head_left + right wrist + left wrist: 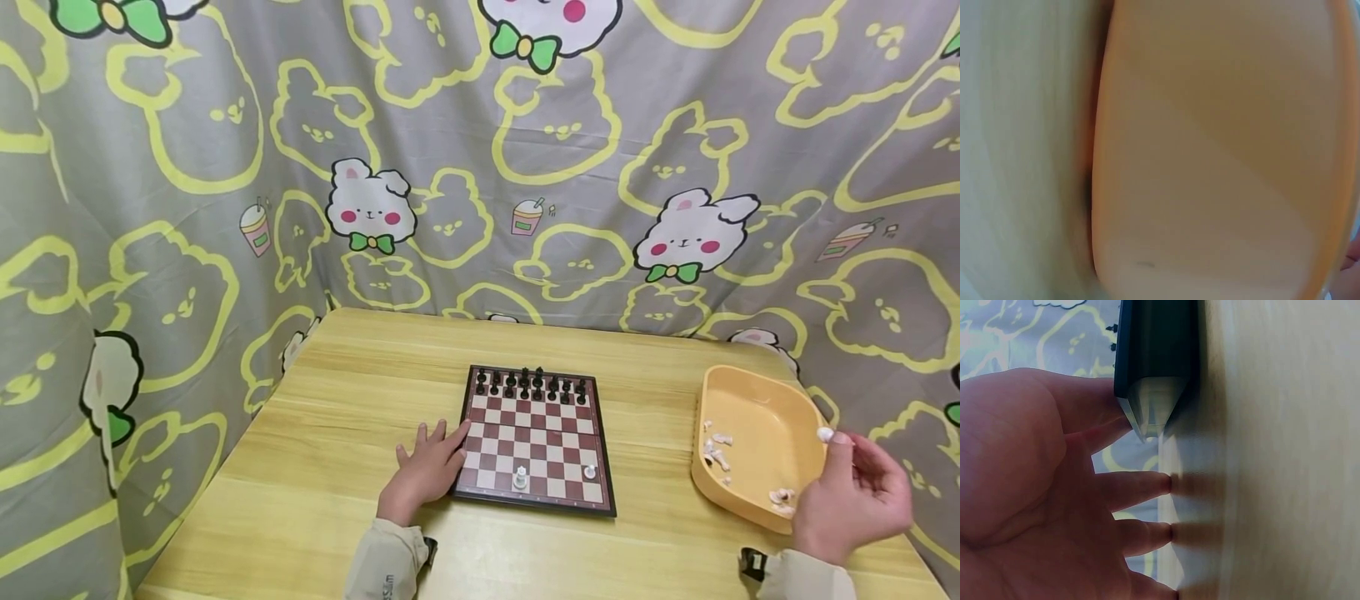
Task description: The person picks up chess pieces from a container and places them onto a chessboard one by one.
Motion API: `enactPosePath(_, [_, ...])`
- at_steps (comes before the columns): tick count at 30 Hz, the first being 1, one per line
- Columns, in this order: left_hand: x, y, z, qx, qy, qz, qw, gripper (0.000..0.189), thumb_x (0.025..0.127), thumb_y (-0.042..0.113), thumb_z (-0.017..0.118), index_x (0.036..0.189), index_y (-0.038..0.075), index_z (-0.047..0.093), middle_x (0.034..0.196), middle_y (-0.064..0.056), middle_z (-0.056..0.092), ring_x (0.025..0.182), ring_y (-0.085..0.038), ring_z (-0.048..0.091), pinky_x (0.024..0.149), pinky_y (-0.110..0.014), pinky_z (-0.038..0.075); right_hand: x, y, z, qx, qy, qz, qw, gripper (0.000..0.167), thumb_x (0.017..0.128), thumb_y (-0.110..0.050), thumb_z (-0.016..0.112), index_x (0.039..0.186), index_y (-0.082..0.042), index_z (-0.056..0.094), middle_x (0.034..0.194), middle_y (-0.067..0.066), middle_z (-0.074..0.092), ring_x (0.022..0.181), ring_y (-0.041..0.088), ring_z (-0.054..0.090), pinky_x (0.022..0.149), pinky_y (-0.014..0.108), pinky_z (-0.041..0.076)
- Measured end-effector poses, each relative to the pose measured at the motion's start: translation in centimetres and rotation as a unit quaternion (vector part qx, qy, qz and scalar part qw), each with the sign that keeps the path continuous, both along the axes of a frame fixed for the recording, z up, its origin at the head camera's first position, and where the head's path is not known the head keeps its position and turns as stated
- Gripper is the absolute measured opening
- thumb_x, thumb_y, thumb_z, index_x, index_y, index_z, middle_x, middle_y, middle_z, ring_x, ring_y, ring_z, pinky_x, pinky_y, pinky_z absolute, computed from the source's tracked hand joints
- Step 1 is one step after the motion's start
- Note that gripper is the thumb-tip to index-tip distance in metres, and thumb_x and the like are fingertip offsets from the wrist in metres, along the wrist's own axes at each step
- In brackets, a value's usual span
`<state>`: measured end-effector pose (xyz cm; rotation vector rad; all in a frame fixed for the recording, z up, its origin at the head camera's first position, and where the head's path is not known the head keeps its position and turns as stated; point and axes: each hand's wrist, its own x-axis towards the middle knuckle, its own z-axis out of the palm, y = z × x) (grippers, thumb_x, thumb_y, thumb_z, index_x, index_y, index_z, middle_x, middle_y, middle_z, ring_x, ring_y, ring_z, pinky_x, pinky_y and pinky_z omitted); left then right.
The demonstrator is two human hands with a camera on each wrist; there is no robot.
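Observation:
A chessboard (540,442) lies on the table with black pieces (525,383) in two rows along its far side. Near its front edge stand a taller white piece (520,477) and, toward the right, a white pawn (590,472). My left hand (423,477) touches the board's left edge, fingers spread; in the left wrist view that hand (1029,469) reaches the dark board side (1157,344), other fingertips on the table. Over the right rim of an orange tray (712,492), my right hand (855,500) pinches a small white chess piece (825,434), partly hidden by the fingers.
Several white pieces (720,454) lie inside the tray at its left, and more (782,497) near its front. The tray wall (1222,156) fills most of the right wrist view. A patterned grey curtain (450,275) hangs around the wooden table (360,367).

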<state>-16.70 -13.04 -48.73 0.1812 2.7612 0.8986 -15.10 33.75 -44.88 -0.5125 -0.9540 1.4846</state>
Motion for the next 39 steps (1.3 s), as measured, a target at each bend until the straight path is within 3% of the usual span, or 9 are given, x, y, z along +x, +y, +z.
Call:
enactPosePath(7, [-0.1,0.0,-0.1,-0.005,-0.004,-0.003,1.0000,0.051,0.110,0.027,0.045,0.161,0.023,0.042,0.165,-0.025,0.028,0.154,-0.054,0.009,0.111,-0.082,0.000,-0.5,0.6,-0.4,0.004,0.024,-0.034,0.9991,0.013,0.080,0.010,0.079,0.090,0.016,0.073,0.084,0.015,0.070,0.078,0.020,0.065,0.076,0.025,0.052])
enactPosePath(12, [-0.1,0.0,0.0,-0.008,0.000,-0.006,0.9999,0.051,0.110,0.027,0.046,0.160,0.021,0.042,0.165,-0.026,0.029,0.153,-0.055,0.010,0.110,-0.083,0.001,-0.6,0.7,-0.3,-0.005,0.077,-0.041,0.9962,0.012,0.076,0.015,0.077,0.085,0.018,0.070,0.082,0.018,0.067,0.074,0.022,0.064,0.074,0.026,0.053])
enactPosePath(19, [-0.1,0.0,0.2,-0.013,0.007,-0.009,0.9999,0.050,0.110,0.026,0.046,0.160,0.021,0.043,0.164,-0.027,0.031,0.152,-0.056,0.012,0.109,-0.084,0.003,-0.7,0.8,-0.3,-0.010,0.083,-0.043,0.9955,0.012,0.075,0.014,0.077,0.083,0.018,0.069,0.080,0.017,0.065,0.071,0.021,0.062,0.072,0.025,0.054])
enactPosePath(29, [-0.1,0.1,0.2,-0.013,0.009,-0.010,0.9998,0.050,0.110,0.026,0.046,0.160,0.021,0.043,0.164,-0.027,0.031,0.152,-0.056,0.012,0.109,-0.084,0.003,-1.0,-1.1,0.0,-0.010,0.140,0.018,0.9900,0.019,0.072,0.020,0.077,0.085,0.025,0.065,0.075,0.020,0.065,0.067,0.023,0.062,0.068,0.025,0.056])
enactPosePath(35, [-0.1,0.1,0.2,-0.010,0.003,-0.006,0.9999,0.050,0.110,0.027,0.046,0.160,0.022,0.043,0.165,-0.026,0.030,0.153,-0.055,0.011,0.110,-0.083,0.002,-1.1,-3.3,-0.2,0.038,0.119,0.068,0.9898,0.022,0.075,0.016,0.080,0.089,0.026,0.066,0.079,0.018,0.071,0.065,0.019,0.062,0.066,0.021,0.053])
enactPosePath(39, [0.0,0.1,0.3,-0.006,0.001,-0.004,1.0000,0.050,0.110,0.027,0.046,0.160,0.022,0.043,0.165,-0.026,0.030,0.153,-0.055,0.011,0.110,-0.083,0.002,-1.0,-4.2,-0.6,0.094,0.064,0.076,0.9907,0.024,0.079,0.010,0.081,0.092,0.025,0.068,0.080,0.011,0.073,0.064,0.013,0.062,0.064,0.017,0.052])
